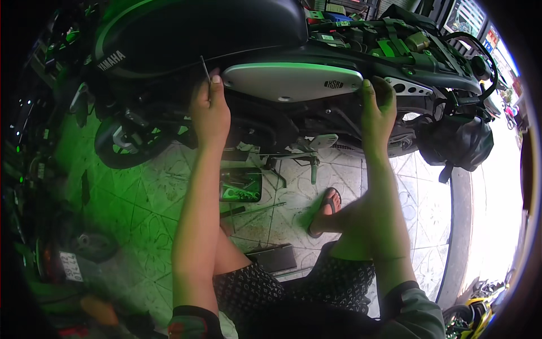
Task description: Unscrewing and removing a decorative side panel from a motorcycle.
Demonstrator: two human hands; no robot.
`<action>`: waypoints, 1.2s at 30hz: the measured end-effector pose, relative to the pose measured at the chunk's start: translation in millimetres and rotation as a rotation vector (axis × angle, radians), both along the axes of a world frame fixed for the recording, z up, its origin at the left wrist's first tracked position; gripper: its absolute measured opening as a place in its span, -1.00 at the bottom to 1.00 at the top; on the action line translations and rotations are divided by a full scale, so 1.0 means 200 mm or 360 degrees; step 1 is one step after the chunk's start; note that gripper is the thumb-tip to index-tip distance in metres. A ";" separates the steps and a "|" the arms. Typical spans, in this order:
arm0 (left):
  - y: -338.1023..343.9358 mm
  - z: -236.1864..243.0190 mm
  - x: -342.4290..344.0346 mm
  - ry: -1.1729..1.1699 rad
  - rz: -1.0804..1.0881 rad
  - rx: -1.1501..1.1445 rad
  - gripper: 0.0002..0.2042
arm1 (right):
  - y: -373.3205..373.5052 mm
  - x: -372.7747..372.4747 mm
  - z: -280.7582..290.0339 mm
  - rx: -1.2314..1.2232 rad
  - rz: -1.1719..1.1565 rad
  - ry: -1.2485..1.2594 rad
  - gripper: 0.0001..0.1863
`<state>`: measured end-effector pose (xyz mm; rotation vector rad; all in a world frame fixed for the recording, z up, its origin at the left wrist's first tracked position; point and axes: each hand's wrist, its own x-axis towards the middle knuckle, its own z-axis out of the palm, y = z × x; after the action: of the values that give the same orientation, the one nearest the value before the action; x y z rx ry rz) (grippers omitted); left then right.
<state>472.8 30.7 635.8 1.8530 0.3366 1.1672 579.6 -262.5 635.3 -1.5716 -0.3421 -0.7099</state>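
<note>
White oval side panel [292, 81] mounted on the flank of a black motorcycle [186, 28], just under the seat at twelve o'clock of the view, with both bare hands at its ends. At the panel's nine o'clock end, left hand [209, 110] with fingers curled together, pinching a thin metal tool [205, 69] that sticks up toward eleven o'clock; at the three o'clock end, right hand [378, 107] with fingers pressed together and hooked over the panel's edge against the frame. Farther out toward six o'clock, a small dark tray of wrenches [241, 185] on the pale tiled floor [147, 209], a sandalled foot [327, 209] just right of it, and a black helmet [458, 141] hanging at three o'clock.
</note>
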 end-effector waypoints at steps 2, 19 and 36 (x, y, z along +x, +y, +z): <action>-0.01 -0.01 0.04 0.0067 0.0174 0.0310 -0.59 | 0.09 -0.02 -0.08 0.0154 0.0119 0.0121 -0.51; -0.04 -0.07 0.07 0.0122 0.0263 0.0131 -0.59 | 0.13 0.09 -0.19 0.0211 0.0261 0.0348 -0.40; -0.13 -0.27 -0.09 -0.0232 -0.0015 0.0348 -0.70 | 0.05 0.03 -0.29 0.0579 0.0654 0.0421 -0.04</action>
<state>455.4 5.3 582.2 1.9387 0.1216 1.3688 586.1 -252.2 578.3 -1.1791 -0.3061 -0.2237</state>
